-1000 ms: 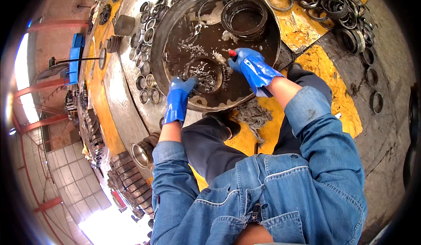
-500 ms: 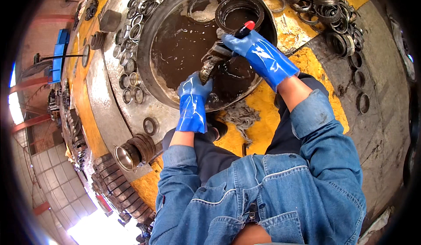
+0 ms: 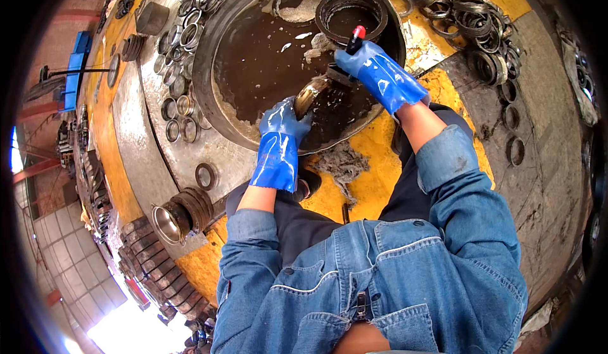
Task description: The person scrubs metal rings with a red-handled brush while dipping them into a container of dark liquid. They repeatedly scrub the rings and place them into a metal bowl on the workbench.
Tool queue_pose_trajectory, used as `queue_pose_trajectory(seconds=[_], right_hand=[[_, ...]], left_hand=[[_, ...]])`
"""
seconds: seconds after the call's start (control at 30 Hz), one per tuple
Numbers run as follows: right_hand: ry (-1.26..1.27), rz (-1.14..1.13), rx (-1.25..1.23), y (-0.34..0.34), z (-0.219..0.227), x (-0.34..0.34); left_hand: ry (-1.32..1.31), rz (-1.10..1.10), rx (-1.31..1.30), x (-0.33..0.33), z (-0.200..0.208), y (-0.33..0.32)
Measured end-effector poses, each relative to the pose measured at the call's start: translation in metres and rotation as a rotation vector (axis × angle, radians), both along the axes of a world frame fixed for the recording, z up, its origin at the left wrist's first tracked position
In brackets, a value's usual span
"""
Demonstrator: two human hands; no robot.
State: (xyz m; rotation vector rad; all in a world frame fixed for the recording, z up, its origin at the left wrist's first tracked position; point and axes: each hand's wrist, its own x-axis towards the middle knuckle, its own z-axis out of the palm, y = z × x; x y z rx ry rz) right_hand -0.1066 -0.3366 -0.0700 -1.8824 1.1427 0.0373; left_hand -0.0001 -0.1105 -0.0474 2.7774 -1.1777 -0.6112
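Both my hands wear blue rubber gloves over a round tub [image 3: 204, 94] of dark liquid. My left hand [image 3: 282, 118] is closed on the near end of a wet, shiny metal ring [image 3: 310, 96], held tilted above the liquid. My right hand [image 3: 364, 59] grips a black-handled tool [image 3: 356, 39] with a red tip. The tool's dark working end is at the far part of the ring; its exact shape is hidden. Beyond my right hand, a large dark ring [image 3: 321, 15] rests in the tub, beside a greyish wet rag [image 3: 318, 48].
Several metal rings [image 3: 190, 35] lie on the metal plate left of the tub. More rings [image 3: 472, 18] are heaped at the far right. A grey rag [image 3: 342, 164] lies on the yellow floor before my legs. Stacked ring-shaped parts [image 3: 183, 216] stand at near left.
My right hand and the tool have moved right, away from my left hand, along the ring. My left hand keeps its hold. The whole view has shifted slightly.
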Motion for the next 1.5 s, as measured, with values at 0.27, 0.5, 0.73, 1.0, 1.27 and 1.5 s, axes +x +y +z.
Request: queue_pose_trajectory(seconds=[0.27, 0.5, 0.73, 1.0, 1.27, 1.5], right_hand=[[0.335, 0.273, -0.211, 0.016, -0.034, -0.015], [-0.116, 0.114, -0.253, 0.021, 0.035, -0.016], [-0.611, 0.637, -0.469, 0.064, 0.036, -0.012], [-0.276, 0.099, -0.208, 0.017, 0.018, -0.012], [-0.378, 0.232, -0.136, 0.048, 0.026, -0.008], [-0.103, 0.128, -0.175, 0.008, 0.006, -0.01]], left_hand=[[0.087, 0.037, 0.026, -0.001, 0.006, 0.002], [0.006, -0.078, 0.096, 0.006, 0.0, 0.001], [0.167, -0.034, -0.034, 0.018, -0.02, 0.014], [0.155, 0.01, -0.025, 0.005, -0.004, 0.004], [0.117, -0.03, 0.074, 0.015, -0.022, 0.006], [0.119, -0.025, -0.006, 0.014, -0.022, 0.003]])
